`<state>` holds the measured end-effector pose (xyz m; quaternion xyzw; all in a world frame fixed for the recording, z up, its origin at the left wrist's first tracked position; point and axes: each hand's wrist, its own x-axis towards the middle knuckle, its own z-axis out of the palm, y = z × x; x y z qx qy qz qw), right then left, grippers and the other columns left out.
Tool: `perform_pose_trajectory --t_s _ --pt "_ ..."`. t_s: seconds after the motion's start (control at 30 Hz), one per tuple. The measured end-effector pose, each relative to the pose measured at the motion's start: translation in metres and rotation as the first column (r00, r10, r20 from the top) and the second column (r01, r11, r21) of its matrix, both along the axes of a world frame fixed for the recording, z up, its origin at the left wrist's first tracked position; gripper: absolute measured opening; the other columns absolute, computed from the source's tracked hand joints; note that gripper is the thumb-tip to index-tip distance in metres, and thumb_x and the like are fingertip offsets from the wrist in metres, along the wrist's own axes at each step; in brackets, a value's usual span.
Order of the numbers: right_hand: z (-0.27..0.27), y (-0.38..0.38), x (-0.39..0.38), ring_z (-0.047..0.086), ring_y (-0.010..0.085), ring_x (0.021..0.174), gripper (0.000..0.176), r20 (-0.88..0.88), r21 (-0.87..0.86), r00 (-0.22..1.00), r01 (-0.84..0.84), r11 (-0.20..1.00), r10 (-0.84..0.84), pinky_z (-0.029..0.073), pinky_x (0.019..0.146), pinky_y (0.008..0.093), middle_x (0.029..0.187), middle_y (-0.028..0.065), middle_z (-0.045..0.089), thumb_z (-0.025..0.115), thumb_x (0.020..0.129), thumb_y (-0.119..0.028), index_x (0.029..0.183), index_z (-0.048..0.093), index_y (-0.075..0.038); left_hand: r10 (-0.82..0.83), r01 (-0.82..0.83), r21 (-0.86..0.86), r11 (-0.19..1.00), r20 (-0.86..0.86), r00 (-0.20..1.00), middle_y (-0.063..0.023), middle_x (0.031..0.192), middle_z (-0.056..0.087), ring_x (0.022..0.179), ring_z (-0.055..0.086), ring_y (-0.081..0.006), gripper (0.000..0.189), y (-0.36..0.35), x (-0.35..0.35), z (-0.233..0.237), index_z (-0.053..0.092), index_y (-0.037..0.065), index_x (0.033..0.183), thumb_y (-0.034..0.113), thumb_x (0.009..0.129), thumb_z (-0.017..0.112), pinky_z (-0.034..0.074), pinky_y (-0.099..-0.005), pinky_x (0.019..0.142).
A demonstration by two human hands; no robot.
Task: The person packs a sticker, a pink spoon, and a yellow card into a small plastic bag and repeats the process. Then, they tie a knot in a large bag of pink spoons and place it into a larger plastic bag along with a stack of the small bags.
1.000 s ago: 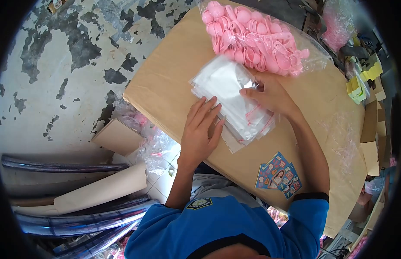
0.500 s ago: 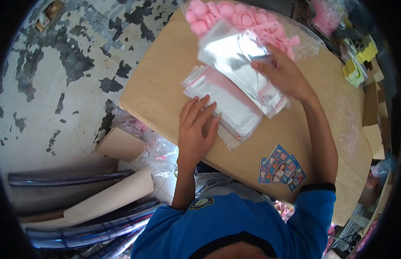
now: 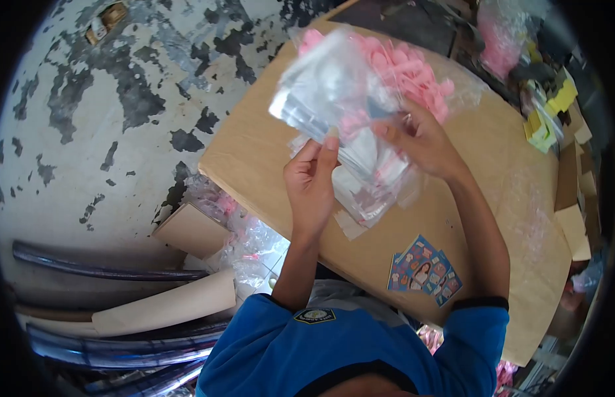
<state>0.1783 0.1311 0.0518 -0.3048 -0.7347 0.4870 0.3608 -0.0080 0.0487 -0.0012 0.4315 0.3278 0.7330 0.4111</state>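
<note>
A bundle of clear plastic bags (image 3: 317,83) is held up over the table, blurred by motion. Its lower edge is pinched between the thumb and fingers of my left hand (image 3: 312,178). On the other side, my right hand (image 3: 426,142) grips the bundle with the thumb on top; its fingertips are partly hidden. More clear bags (image 3: 367,202) lie stacked on the brown table (image 3: 254,159) underneath. Behind the bundle is a heap of pink plastic pieces (image 3: 416,76), partly covered by it. Printed blue cards (image 3: 423,271) lie near the table's front edge.
Loose clear plastic wrap (image 3: 254,248) and a cardboard piece (image 3: 191,230) are beside the table at left. Rolls of dark shiny film (image 3: 122,347) rest on the floor. Cardboard boxes (image 3: 569,178) and yellow packs (image 3: 539,126) line the right side.
My left hand has risen from the stack on the table and closed on the lifted bags. The bundle in my right hand has swung left and fanned out somewhat.
</note>
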Motion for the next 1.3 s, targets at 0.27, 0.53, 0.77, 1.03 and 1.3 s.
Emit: perform_pose_trajectory --t_s 0.27,0.53,0.77,1.03,1.3 --pt "-0.015 0.004 -0.007 0.062 0.009 0.094 0.044 -0.158 -0.085 0.985 -0.083 0.993 0.069 0.049 0.077 0.0248 0.11 0.0061 0.065 0.063 0.097 -0.023 0.131 0.048 0.001 0.285 -0.281 0.052 0.958 -0.146 0.947 -0.0032 0.088 0.07 0.075 0.06 -0.0049 0.011 -0.006 0.007 0.029 0.072 -0.004 0.097 -0.001 0.087 0.072 0.048 -0.0205 0.067" --pt "-0.009 0.003 -0.005 0.062 0.0083 0.091 0.045 -0.142 -0.097 0.987 -0.096 0.991 0.082 0.049 0.075 0.0249 0.108 0.0051 0.065 0.063 0.097 -0.021 0.132 0.047 0.002 0.209 -0.205 0.074 0.976 -0.043 0.977 -0.0009 0.084 0.068 0.073 0.059 -0.0048 0.015 -0.001 0.002 0.026 0.069 -0.003 0.105 0.005 0.092 0.069 0.048 -0.0207 0.063" --pt "-0.015 0.011 0.004 0.059 0.0076 0.087 0.053 -0.077 -0.13 0.996 -0.054 0.99 0.045 0.049 0.071 0.0242 0.108 0.0065 0.064 0.064 0.096 -0.021 0.139 0.044 0.002 0.031 -0.046 -0.198 0.979 -0.079 0.996 -0.0023 0.074 0.065 0.057 0.059 -0.0081 0.018 -0.003 -0.018 -0.002 0.066 -0.004 0.093 0.014 0.097 0.064 0.048 -0.021 0.052" --pt "-0.027 0.011 -0.001 0.056 0.0089 0.077 0.045 0.381 -0.215 0.92 -0.006 0.977 0.089 0.049 0.067 0.0241 0.097 0.0046 0.064 0.063 0.096 -0.017 0.135 0.049 0.0 0.1 -0.169 -0.368 0.914 -0.199 0.975 -0.0044 0.066 0.062 0.048 0.054 -0.0077 0.023 -0.006 -0.027 -0.024 0.062 -0.004 0.087 0.017 0.095 0.066 0.039 -0.0221 0.042" --pt "-0.038 0.013 -0.002 0.058 0.0108 0.083 0.045 0.382 -0.069 0.923 -0.012 0.998 0.038 0.05 0.072 0.0273 0.1 0.0061 0.064 0.063 0.095 -0.019 0.135 0.051 -0.002 0.199 -0.456 -0.264 0.85 -0.642 0.741 -0.0024 0.061 0.056 0.053 0.052 -0.0081 0.025 0.001 -0.039 -0.031 0.066 -0.006 0.1 0.017 0.093 0.067 0.039 -0.0259 0.049"
